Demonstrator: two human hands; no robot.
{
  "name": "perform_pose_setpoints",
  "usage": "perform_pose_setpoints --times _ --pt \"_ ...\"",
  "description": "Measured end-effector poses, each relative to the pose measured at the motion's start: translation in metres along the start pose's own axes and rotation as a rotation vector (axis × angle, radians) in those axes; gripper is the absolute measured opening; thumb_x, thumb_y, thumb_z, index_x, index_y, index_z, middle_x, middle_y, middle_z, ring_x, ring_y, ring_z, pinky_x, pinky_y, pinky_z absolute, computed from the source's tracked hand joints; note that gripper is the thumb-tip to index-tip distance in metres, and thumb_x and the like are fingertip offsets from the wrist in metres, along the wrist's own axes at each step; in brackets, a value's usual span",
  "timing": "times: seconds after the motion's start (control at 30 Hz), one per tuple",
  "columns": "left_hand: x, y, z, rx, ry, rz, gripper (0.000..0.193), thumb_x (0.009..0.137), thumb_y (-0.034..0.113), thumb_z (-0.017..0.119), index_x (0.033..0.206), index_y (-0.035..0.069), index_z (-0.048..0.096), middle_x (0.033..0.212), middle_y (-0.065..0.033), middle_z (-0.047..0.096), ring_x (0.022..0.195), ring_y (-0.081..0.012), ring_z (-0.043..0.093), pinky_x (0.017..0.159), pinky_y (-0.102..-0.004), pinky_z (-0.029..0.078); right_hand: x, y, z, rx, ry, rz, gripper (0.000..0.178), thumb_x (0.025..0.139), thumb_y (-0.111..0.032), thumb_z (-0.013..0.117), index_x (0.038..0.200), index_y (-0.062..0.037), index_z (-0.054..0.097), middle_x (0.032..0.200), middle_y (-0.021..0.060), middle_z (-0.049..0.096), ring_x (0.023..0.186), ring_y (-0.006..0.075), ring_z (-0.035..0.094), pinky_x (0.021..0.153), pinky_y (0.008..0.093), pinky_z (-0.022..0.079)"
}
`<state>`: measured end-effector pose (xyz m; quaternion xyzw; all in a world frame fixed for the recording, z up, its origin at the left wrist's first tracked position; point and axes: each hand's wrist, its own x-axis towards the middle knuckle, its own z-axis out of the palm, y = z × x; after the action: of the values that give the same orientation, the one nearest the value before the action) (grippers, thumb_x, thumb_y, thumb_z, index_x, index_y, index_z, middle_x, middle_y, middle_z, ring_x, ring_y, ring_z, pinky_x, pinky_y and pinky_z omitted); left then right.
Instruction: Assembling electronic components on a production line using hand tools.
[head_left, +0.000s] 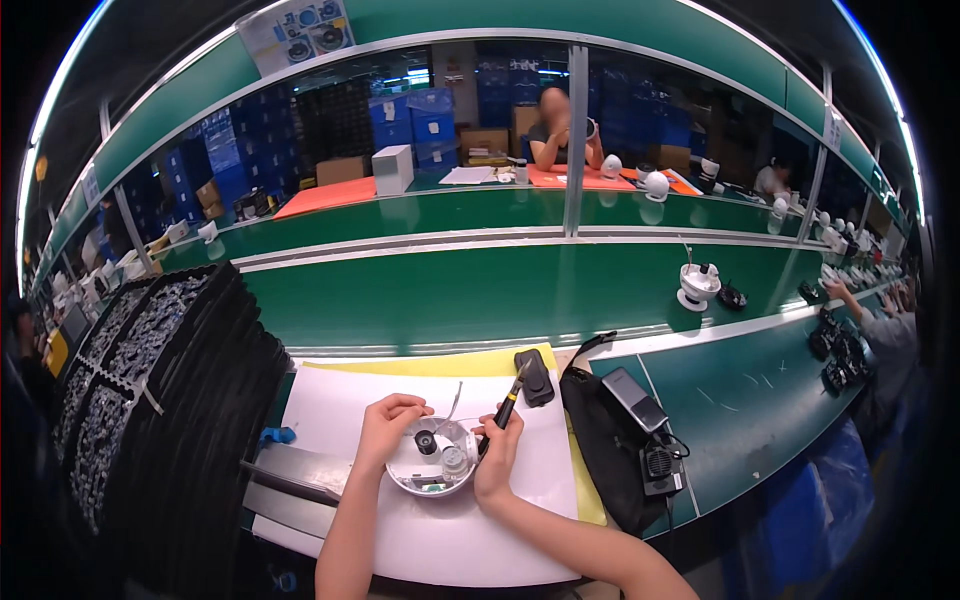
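A round white camera housing point(405, 470) lies with its inside facing up on white sheet material, showing a black lens, a clear round part and a small green board. At its upper left rim is my left hand point(383, 428), fingers pinched together; what is between them is too small to make out. My right hand point(500, 455) rests against the housing's right side. It grips a slim black-and-yellow hand tool point(508, 405) whose pointed metal tip aims up and away; its exact kind is unclear. A thin white cable point(456, 400) rises from the housing's far edge.
Stacked black trays of small parts point(160, 330) stand left. Beyond the white sheet point(330, 415) sits a black box-shaped item point(535, 377). To the right are a black bag point(605, 450) and a grey device point(635, 400). Another white housing point(698, 288) stands on the green conveyor. Co-workers sit across and right.
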<state>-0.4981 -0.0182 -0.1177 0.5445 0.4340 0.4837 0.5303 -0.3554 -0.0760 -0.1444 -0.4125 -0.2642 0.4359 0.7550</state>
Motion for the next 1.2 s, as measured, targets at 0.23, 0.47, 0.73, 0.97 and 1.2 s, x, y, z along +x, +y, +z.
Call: perform_pose_setpoints --times 0.23,0.47,0.73,0.97,1.2 --pt "0.003 -0.009 -0.006 -0.007 -0.021 0.058 0.014 0.081 0.002 0.057 0.091 -0.005 0.061 0.084 -0.0146 0.067 0.082 -0.0159 0.064 0.076 -0.0256 0.05 -0.004 0.001 -0.001 -0.001 -0.044 -0.046 0.036 0.088 -0.015 0.046 0.118 -0.0024 0.032 0.096 0.0061 0.046 0.082 0.0118 0.046 0.073 0.0241 0.038" --pt "-0.006 -0.003 -0.006 0.097 0.02 0.022 0.012 0.08 0.002 0.058 0.089 -0.004 0.063 0.085 -0.0127 0.067 0.08 -0.0149 0.063 0.074 -0.0246 0.049 -0.007 0.006 -0.002 -0.006 -0.045 -0.037 0.036 0.088 -0.019 0.045 0.118 -0.0034 0.034 0.097 0.006 0.046 0.083 0.0125 0.046 0.075 0.0255 0.038" --pt "-0.008 0.002 -0.001 0.07 0.03 0.0 0.013 0.08 0.005 0.062 0.09 -0.004 0.064 0.084 -0.0107 0.067 0.078 -0.0129 0.063 0.073 -0.0232 0.048 -0.004 0.009 -0.004 -0.059 -0.044 -0.071 0.039 0.088 -0.024 0.045 0.12 -0.004 0.034 0.1 0.0056 0.046 0.086 0.014 0.047 0.077 0.0273 0.037" --pt "-0.004 0.0 -0.003 0.016 0.005 0.022 0.016 0.081 0.005 0.063 0.094 -0.004 0.064 0.087 -0.0127 0.067 0.083 -0.0158 0.064 0.076 -0.0263 0.05 -0.01 0.008 -0.001 -0.057 -0.077 -0.126 0.04 0.087 -0.015 0.046 0.119 0.0014 0.03 0.101 0.009 0.043 0.089 0.0154 0.042 0.082 0.0286 0.035" --pt "0.01 -0.006 -0.005 0.021 -0.062 0.038 0.016 0.082 0.006 0.062 0.095 -0.004 0.063 0.088 -0.0113 0.066 0.084 -0.0151 0.063 0.078 -0.0258 0.049 -0.016 0.007 0.0 -0.139 -0.084 -0.233 0.045 0.086 -0.015 0.048 0.122 0.0019 0.028 0.103 0.0113 0.041 0.091 0.0171 0.043 0.084 0.0298 0.036"
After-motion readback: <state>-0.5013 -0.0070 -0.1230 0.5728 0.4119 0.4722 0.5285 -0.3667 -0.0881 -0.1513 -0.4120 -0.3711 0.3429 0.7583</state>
